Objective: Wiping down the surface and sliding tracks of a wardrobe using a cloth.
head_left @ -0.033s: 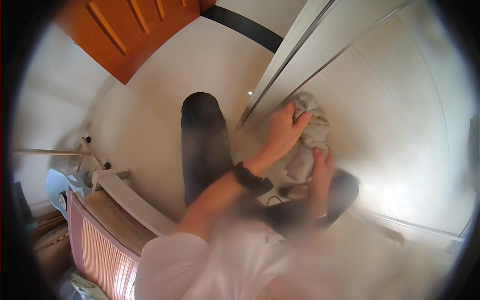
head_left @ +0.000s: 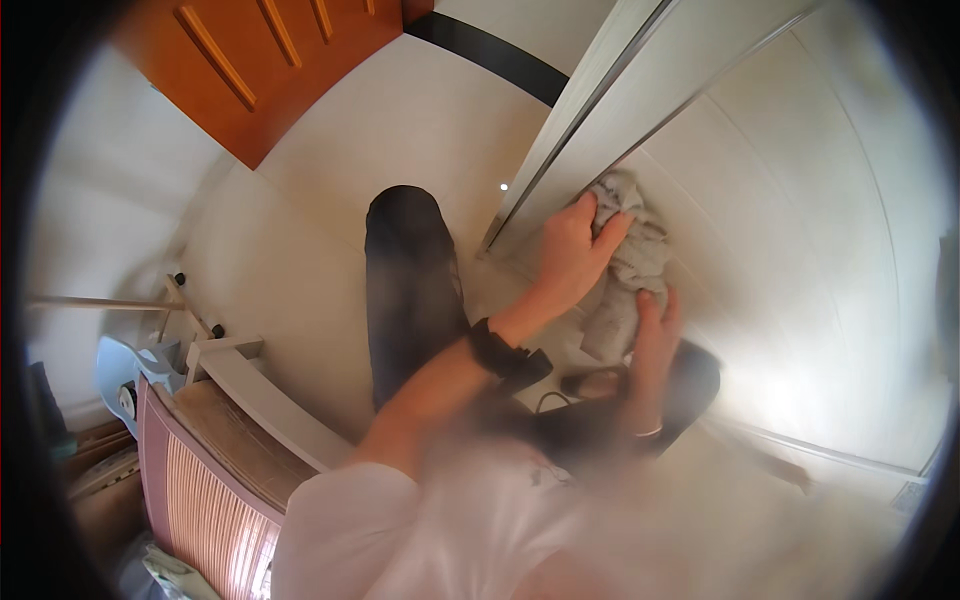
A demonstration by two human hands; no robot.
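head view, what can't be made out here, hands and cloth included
In the head view:
- Grey cloth: underside, hidden by its own folds.
- Left hand: some fingertips, hidden by hand and cloth.
- Right hand: some fingers, hidden behind nearer ones.
- Shirt: front, blurred by haze.
- Orange door: top, cut off by upper edge.

cloth partly hidden by hands, shirt blurred, orange door cut off above

Pale floor stretching away here, a black strip banding its far edge! Over at the floor's left edge, a wooden stand sits low with dark round ends, and nearer, a partly hidden foot in dark footwear rests down.
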